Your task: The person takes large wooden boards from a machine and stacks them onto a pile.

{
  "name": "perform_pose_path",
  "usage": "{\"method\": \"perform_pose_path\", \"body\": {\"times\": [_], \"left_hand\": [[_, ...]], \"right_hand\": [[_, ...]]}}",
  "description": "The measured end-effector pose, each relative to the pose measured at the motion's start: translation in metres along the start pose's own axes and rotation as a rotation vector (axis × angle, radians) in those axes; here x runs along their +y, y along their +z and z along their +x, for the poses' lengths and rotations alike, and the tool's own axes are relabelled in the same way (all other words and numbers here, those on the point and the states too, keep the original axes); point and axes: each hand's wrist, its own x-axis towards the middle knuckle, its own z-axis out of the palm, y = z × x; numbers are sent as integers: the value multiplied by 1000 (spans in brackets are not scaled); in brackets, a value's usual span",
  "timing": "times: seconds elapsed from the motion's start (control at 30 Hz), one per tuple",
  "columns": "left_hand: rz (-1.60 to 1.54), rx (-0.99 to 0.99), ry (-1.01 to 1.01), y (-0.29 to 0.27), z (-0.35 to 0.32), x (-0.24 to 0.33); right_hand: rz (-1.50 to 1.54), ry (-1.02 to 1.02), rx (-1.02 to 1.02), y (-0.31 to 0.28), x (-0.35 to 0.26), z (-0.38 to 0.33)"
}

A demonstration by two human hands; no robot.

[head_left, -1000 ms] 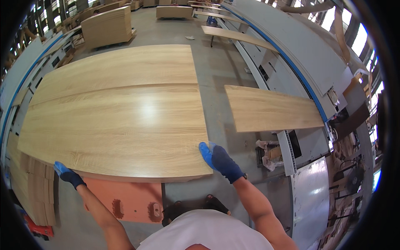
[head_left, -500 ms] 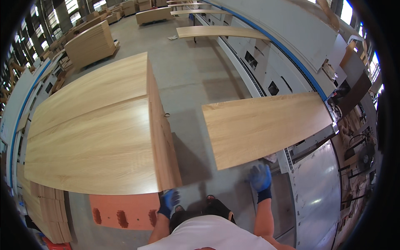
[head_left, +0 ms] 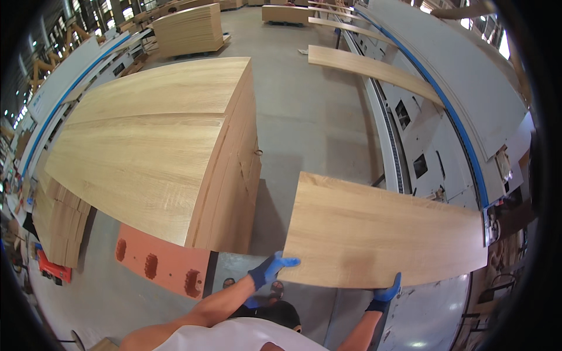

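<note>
A wood-grain panel (head_left: 374, 234) lies out to my right, its far-right end at the blue-edged machine. My left hand (head_left: 274, 270), in a blue-coated work glove, grips the panel's near-left corner, with a finger or thumb over the top face. On the near edge, further right, my right hand (head_left: 386, 292) in a matching glove holds on, thumb up against the edge; its other fingers are hidden underneath. A tall stack of similar panels (head_left: 140, 146) stands to my left, apart from both hands.
An orange base (head_left: 161, 257) with rough holes sticks out below the stack. A long machine (head_left: 421, 123) runs along the right, with more boards (head_left: 374, 70) jutting from it. A metal table (head_left: 427, 310) sits at the near right. Another panel stack (head_left: 187, 32) is farther back.
Both hands have come onto the panel, the left reaching across from beside the stack. The panel has swung and shifted nearer to me. My view has turned too.
</note>
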Motion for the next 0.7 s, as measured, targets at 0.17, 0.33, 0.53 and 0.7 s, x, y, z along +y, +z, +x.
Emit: {"method": "perform_pose_path", "body": {"times": [0.17,0.33,0.53,0.7], "left_hand": [[-104,54,25,22,-85,32],[-56,107,215,25,-146,66],[46,196,449,20,-239,141],[47,277,657,-17,-310,164]], "right_hand": [[389,81,163,-8,-63,-21],[195,7,193,2,-106,-35],[505,124,111,70,-128,-87],[507,70,-112,155,-142,-133]]}}
